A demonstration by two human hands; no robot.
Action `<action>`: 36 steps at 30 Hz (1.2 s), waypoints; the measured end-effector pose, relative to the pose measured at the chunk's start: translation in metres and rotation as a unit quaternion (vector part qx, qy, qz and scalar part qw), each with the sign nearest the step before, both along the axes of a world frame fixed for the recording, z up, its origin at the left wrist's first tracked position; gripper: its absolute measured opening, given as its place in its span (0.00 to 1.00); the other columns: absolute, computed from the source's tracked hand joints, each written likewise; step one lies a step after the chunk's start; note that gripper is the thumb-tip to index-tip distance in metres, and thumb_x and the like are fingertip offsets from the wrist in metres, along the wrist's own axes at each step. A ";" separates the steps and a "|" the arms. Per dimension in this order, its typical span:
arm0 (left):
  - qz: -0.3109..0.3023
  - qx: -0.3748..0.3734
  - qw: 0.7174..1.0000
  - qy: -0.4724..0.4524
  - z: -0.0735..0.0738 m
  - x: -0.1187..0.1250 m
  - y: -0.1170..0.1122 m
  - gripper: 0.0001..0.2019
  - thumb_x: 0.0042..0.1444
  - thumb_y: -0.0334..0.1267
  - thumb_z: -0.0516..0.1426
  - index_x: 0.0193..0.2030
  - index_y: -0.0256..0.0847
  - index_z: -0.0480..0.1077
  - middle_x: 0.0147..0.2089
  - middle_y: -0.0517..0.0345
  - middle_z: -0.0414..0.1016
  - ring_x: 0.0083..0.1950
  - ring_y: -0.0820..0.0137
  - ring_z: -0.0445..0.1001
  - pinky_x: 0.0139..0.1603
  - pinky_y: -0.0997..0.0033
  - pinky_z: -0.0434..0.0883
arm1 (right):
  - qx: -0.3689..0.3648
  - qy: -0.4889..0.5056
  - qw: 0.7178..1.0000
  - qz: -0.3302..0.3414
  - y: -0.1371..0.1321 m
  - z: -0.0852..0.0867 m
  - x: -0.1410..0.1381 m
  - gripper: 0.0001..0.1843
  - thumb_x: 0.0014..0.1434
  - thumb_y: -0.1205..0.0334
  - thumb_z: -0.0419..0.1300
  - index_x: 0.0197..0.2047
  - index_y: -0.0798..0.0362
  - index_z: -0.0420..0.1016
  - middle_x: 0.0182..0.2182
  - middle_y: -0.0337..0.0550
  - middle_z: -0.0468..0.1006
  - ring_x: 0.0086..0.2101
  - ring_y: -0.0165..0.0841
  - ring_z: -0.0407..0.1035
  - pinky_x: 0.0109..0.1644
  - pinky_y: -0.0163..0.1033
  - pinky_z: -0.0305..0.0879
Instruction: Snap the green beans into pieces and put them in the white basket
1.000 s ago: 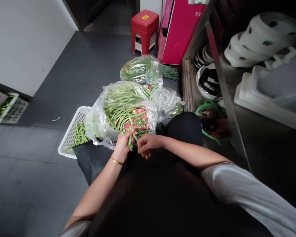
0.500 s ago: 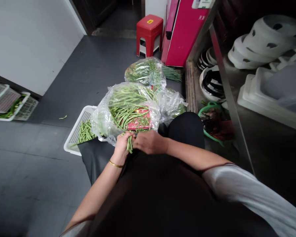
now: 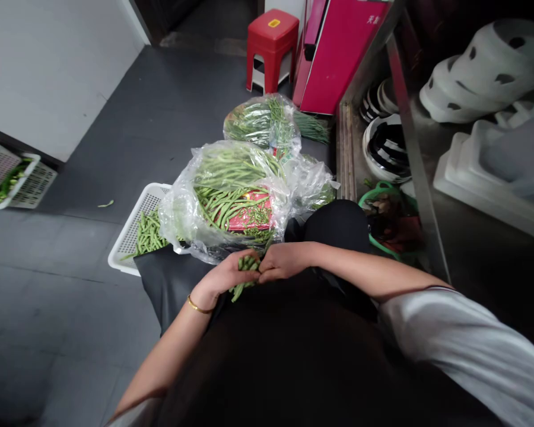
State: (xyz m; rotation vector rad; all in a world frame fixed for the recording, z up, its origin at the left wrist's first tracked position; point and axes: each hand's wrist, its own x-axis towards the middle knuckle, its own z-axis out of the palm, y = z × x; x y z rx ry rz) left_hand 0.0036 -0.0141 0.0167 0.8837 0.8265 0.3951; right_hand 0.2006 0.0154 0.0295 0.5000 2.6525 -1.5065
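My left hand [image 3: 229, 274] is closed round a small bunch of green bean pieces [image 3: 248, 265], held low above my lap. Right against it, my right hand [image 3: 279, 261] is closed too, its fingertips meeting the bunch; what they pinch is hidden. Just beyond both hands lies a clear plastic bag [image 3: 184, 207] of long green beans [image 3: 222, 204], its mouth turned toward me, with a red packet or print [image 3: 251, 216] showing among them. On the left, a white basket [image 3: 127, 237] holds short bean pieces [image 3: 149, 231].
Behind stands another bag [image 3: 253, 121] of thin green stalks, near a red stool [image 3: 273, 41] and a pink cabinet [image 3: 342, 53]. A metal shelf [image 3: 420, 154] with stacked white ware runs along my right. More vegetable baskets [image 3: 38, 184] sit far left on the grey floor.
My left hand has turned over, so the cut ends of the bunch now face up. My right hand has shifted slightly right and stays close against it. The view has tilted a little.
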 end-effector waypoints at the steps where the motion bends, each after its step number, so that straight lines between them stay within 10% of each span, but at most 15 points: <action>1: 0.009 0.008 1.000 -0.015 0.001 0.001 0.000 0.12 0.42 0.34 0.66 0.31 0.36 0.67 0.25 0.59 0.70 0.24 0.75 0.70 0.25 0.78 0.67 | -0.043 0.034 0.998 -0.015 -0.001 -0.001 0.000 0.18 0.62 0.56 0.53 0.26 0.56 0.73 0.20 0.37 0.71 0.21 0.24 0.62 0.27 0.30 0.54; 3: 0.093 0.014 0.994 -0.055 0.001 0.008 0.000 0.13 0.42 0.36 0.66 0.33 0.37 0.67 0.25 0.61 0.69 0.24 0.75 0.69 0.24 0.77 0.67 | -0.104 0.085 0.978 -0.162 0.001 -0.009 -0.007 0.22 0.63 0.51 0.50 0.24 0.57 0.70 0.17 0.35 0.67 0.19 0.24 0.60 0.25 0.30 0.55; 6: 0.259 0.010 0.961 -0.092 -0.004 0.023 0.003 0.14 0.43 0.36 0.65 0.35 0.38 0.65 0.26 0.63 0.68 0.23 0.76 0.69 0.25 0.77 0.68 | -0.128 0.101 0.875 -0.455 0.014 -0.028 -0.024 0.31 0.67 0.46 0.34 0.32 0.57 0.70 0.17 0.37 0.66 0.17 0.26 0.61 0.23 0.32 0.59; 8: 0.307 -0.026 0.947 -0.088 -0.011 0.027 0.006 0.14 0.43 0.35 0.66 0.34 0.38 0.65 0.26 0.63 0.68 0.23 0.77 0.69 0.26 0.77 0.68 | -0.090 0.051 0.859 -0.501 0.032 -0.040 -0.030 0.32 0.67 0.48 0.30 0.41 0.57 0.71 0.23 0.41 0.71 0.21 0.29 0.66 0.26 0.34 0.63; 11: 0.321 -0.121 0.934 -0.102 -0.023 0.020 0.011 0.16 0.41 0.38 0.66 0.35 0.36 0.67 0.26 0.61 0.70 0.27 0.72 0.72 0.27 0.74 0.70 | 0.097 -0.119 0.897 -0.415 0.067 -0.052 -0.026 0.21 0.64 0.53 0.47 0.55 0.53 0.66 0.42 0.51 0.75 0.35 0.36 0.72 0.38 0.39 0.68; 14: 0.304 -0.158 0.932 -0.116 -0.030 0.010 0.014 0.18 0.40 0.37 0.67 0.38 0.36 0.68 0.23 0.62 0.69 0.23 0.74 0.70 0.22 0.76 0.67 | 0.271 -0.300 0.858 -0.318 0.101 -0.055 -0.018 0.20 0.61 0.67 0.50 0.57 0.60 0.65 0.49 0.61 0.71 0.42 0.40 0.72 0.44 0.42 0.66; 19: 0.294 -0.143 0.942 -0.080 -0.029 0.012 0.015 0.12 0.40 0.32 0.66 0.29 0.35 0.67 0.15 0.69 0.57 0.14 0.81 0.57 0.15 0.81 0.56 | 0.287 -0.355 0.857 -0.240 0.124 -0.037 -0.014 0.14 0.60 0.74 0.48 0.39 0.65 0.75 0.36 0.59 0.77 0.39 0.39 0.73 0.43 0.38 0.65; 29: 0.346 -0.194 0.916 -0.051 -0.039 0.033 0.029 0.10 0.44 0.32 0.65 0.34 0.31 0.73 0.23 0.56 0.73 0.20 0.77 0.68 0.18 0.80 0.65 | 0.370 -0.113 0.892 -0.234 -0.019 -0.009 0.014 0.20 0.67 0.58 0.44 0.34 0.57 0.74 0.30 0.47 0.72 0.26 0.28 0.64 0.25 0.33 0.50; 36: 0.354 -0.073 0.932 0.006 -0.021 0.040 0.020 0.15 0.37 0.32 0.67 0.35 0.32 0.73 0.21 0.59 0.73 0.15 0.80 0.63 0.15 0.80 0.61 | 0.193 -0.184 0.956 -0.119 -0.024 -0.026 -0.004 0.15 0.63 0.59 0.52 0.33 0.58 0.76 0.31 0.47 0.75 0.29 0.29 0.67 0.27 0.33 0.52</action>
